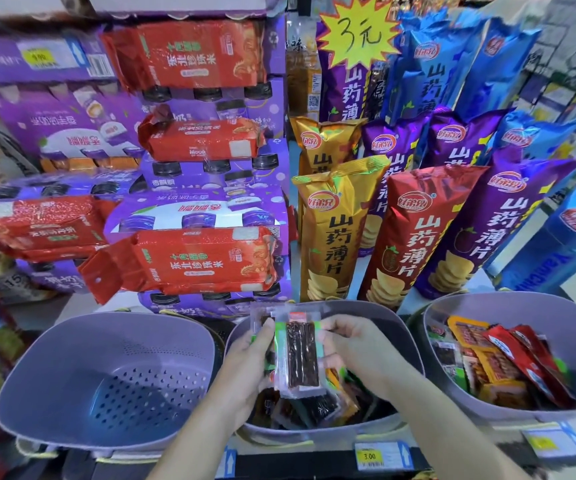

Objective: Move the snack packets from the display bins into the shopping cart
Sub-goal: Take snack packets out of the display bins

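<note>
Both hands hold a clear snack packet (301, 355) of dark strips upright above the middle bin (366, 308) at a shop display. The left hand (248, 362) has its fingers curled round the packet's left edge, where the top of a second packet (261, 318) shows behind the first. The right hand (352, 344) pinches the right edge between thumb and fingers. Beneath them, loose packets (314, 407) lie heaped in the same bin. The left bin (72, 368) shows its perforated bottom. The right bin (508, 306) holds red and orange packets (508, 362). All three bins are grey and stand side by side. Behind them stand tall crisp bags, a gold bag (331, 230) beside a red bag (414, 233), with purple and blue ones further right. A yellow starburst sign (357, 32) hangs above (handwritten "3元"). A yellow price tag (369, 456) reading 3.00 sits on the shelf edge below the middle bin. To the left, a red rice pack (189, 261) lies on stacked purple cartons.
</note>
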Action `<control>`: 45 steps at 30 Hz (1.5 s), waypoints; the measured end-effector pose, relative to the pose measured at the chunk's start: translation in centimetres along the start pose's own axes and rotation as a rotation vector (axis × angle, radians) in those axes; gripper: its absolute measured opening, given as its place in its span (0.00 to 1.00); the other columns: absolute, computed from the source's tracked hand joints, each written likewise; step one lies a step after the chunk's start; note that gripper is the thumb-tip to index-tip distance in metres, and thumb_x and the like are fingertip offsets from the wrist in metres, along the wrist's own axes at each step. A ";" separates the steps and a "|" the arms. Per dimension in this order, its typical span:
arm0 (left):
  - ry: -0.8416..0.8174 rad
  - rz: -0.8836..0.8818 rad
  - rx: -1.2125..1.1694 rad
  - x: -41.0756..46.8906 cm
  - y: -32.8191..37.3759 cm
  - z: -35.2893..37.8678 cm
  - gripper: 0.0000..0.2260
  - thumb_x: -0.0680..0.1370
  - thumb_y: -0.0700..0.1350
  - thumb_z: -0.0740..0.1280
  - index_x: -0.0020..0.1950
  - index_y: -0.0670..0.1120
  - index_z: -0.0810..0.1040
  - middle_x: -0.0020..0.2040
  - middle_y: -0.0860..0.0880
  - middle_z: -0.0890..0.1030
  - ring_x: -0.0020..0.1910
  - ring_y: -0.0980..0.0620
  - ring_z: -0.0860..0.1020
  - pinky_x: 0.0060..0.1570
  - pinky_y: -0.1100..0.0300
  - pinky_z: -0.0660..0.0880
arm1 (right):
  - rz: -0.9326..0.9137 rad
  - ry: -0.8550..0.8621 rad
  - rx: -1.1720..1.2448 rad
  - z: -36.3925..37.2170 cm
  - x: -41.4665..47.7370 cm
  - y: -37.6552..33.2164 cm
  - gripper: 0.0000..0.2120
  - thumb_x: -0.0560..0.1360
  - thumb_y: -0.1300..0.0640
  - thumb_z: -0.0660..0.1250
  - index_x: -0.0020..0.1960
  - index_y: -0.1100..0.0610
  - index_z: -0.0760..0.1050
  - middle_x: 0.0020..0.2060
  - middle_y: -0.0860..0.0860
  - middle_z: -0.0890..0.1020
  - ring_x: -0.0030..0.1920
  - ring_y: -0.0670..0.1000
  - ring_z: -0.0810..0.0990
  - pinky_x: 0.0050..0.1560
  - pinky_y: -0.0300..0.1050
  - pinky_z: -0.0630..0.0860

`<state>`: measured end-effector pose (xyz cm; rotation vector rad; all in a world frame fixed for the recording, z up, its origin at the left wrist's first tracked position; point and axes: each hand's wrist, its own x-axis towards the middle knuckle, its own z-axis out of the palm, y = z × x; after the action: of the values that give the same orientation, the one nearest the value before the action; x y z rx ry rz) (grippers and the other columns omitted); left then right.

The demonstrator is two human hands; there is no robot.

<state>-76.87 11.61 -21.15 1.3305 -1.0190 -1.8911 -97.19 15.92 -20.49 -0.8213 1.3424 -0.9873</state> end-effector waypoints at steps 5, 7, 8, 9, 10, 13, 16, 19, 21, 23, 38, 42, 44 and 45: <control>-0.084 0.024 0.053 -0.2 -0.1 -0.2 0.15 0.81 0.58 0.71 0.63 0.51 0.85 0.57 0.48 0.88 0.57 0.49 0.87 0.54 0.51 0.82 | 0.069 0.096 0.090 2.1 1.0 0.6 0.08 0.81 0.65 0.67 0.57 0.60 0.83 0.51 0.58 0.88 0.51 0.60 0.88 0.58 0.60 0.82; -0.085 0.061 0.114 -0.1 -0.5 -0.3 0.15 0.80 0.49 0.75 0.65 0.49 0.83 0.57 0.46 0.88 0.57 0.47 0.87 0.55 0.49 0.82 | 0.081 0.075 0.123 2.3 1.1 0.3 0.09 0.81 0.64 0.69 0.60 0.60 0.83 0.51 0.59 0.88 0.51 0.61 0.88 0.58 0.59 0.82; -0.080 0.065 0.120 0.0 -0.7 -0.3 0.14 0.80 0.44 0.75 0.66 0.47 0.82 0.57 0.46 0.88 0.56 0.46 0.87 0.54 0.50 0.83 | 0.082 0.061 0.107 2.3 1.1 0.0 0.09 0.80 0.63 0.70 0.60 0.60 0.83 0.50 0.59 0.88 0.51 0.60 0.88 0.57 0.58 0.83; -0.075 0.063 0.107 0.0 -0.7 -0.3 0.14 0.80 0.42 0.74 0.65 0.46 0.82 0.57 0.45 0.88 0.56 0.45 0.87 0.50 0.52 0.84 | 0.073 0.046 0.053 2.1 1.0 -0.4 0.09 0.80 0.62 0.71 0.59 0.58 0.83 0.49 0.57 0.88 0.50 0.58 0.88 0.56 0.55 0.84; -0.073 0.056 0.087 0.1 -0.8 -0.4 0.13 0.80 0.40 0.74 0.65 0.45 0.82 0.56 0.44 0.88 0.55 0.44 0.87 0.48 0.53 0.84 | 0.053 0.036 -0.051 1.6 1.0 -0.8 0.08 0.79 0.60 0.72 0.58 0.56 0.84 0.48 0.54 0.89 0.49 0.55 0.89 0.54 0.52 0.85; -0.053 0.034 0.037 0.3 -0.6 -0.7 0.12 0.81 0.39 0.73 0.65 0.44 0.82 0.57 0.43 0.88 0.57 0.44 0.87 0.55 0.49 0.83 | -0.074 0.032 -0.549 -1.9 0.6 -2.5 0.07 0.78 0.52 0.74 0.54 0.42 0.83 0.45 0.40 0.87 0.44 0.42 0.86 0.49 0.40 0.82; -0.036 0.011 -0.010 0.5 -0.6 -0.7 0.12 0.81 0.38 0.72 0.64 0.44 0.82 0.56 0.41 0.88 0.57 0.41 0.87 0.63 0.41 0.80 | -0.096 -0.082 -0.931 -5.7 0.3 -3.9 0.06 0.77 0.51 0.74 0.49 0.39 0.82 0.43 0.35 0.85 0.44 0.34 0.83 0.47 0.34 0.76; -0.039 0.014 -0.034 0.4 -0.6 -0.5 0.12 0.81 0.37 0.71 0.65 0.43 0.81 0.55 0.37 0.87 0.55 0.39 0.87 0.63 0.39 0.80 | -0.035 -0.249 -1.269 -7.3 0.1 -3.7 0.08 0.76 0.51 0.74 0.54 0.43 0.83 0.42 0.35 0.82 0.43 0.31 0.79 0.48 0.35 0.75; -0.040 0.019 -0.038 0.5 -0.7 -0.5 0.12 0.82 0.37 0.71 0.64 0.43 0.81 0.55 0.36 0.87 0.54 0.38 0.87 0.60 0.40 0.82 | -0.025 -0.376 -1.430 -7.5 -0.2 -3.3 0.11 0.76 0.49 0.74 0.57 0.45 0.82 0.47 0.38 0.83 0.45 0.36 0.79 0.51 0.40 0.77; -0.046 0.024 -0.040 0.6 -0.7 -0.5 0.11 0.82 0.38 0.71 0.64 0.43 0.81 0.54 0.36 0.87 0.53 0.39 0.88 0.53 0.44 0.85 | -0.009 -0.476 -1.534 -7.4 -0.5 -3.1 0.13 0.75 0.47 0.73 0.58 0.45 0.82 0.51 0.41 0.83 0.50 0.44 0.81 0.53 0.47 0.79; -0.042 0.005 0.002 0.7 -1.0 -0.3 0.12 0.80 0.40 0.73 0.64 0.45 0.82 0.55 0.40 0.88 0.56 0.41 0.87 0.65 0.40 0.79 | -0.078 -0.427 -0.932 -7.2 -1.0 -5.7 0.12 0.83 0.54 0.66 0.50 0.36 0.80 0.49 0.34 0.83 0.41 0.41 0.85 0.41 0.39 0.79; -0.076 -0.012 0.033 0.4 -0.8 0.0 0.10 0.81 0.43 0.73 0.62 0.45 0.85 0.55 0.41 0.88 0.54 0.43 0.88 0.50 0.51 0.85 | -0.141 -0.345 -0.673 -5.1 -0.4 -5.2 0.05 0.82 0.56 0.68 0.54 0.49 0.83 0.52 0.49 0.86 0.47 0.55 0.87 0.40 0.44 0.83; -0.103 -0.026 0.007 0.2 -0.6 0.2 0.09 0.80 0.46 0.74 0.58 0.44 0.86 0.55 0.40 0.88 0.52 0.43 0.88 0.44 0.54 0.85 | -0.174 -0.273 -0.643 -3.8 0.4 -4.6 0.05 0.81 0.56 0.69 0.50 0.57 0.82 0.50 0.51 0.87 0.39 0.56 0.86 0.40 0.50 0.82; -0.121 -0.021 0.005 0.0 -0.5 0.2 0.11 0.78 0.47 0.75 0.58 0.44 0.86 0.55 0.40 0.88 0.51 0.43 0.88 0.43 0.55 0.84 | -0.197 -0.228 -0.632 -3.1 0.8 -4.2 0.07 0.81 0.57 0.70 0.46 0.59 0.81 0.49 0.50 0.87 0.35 0.55 0.84 0.40 0.53 0.81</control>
<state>-77.07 11.91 -21.57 1.2470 -1.0738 -2.0064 -100.76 13.80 -17.15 -1.5181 1.4037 -0.5846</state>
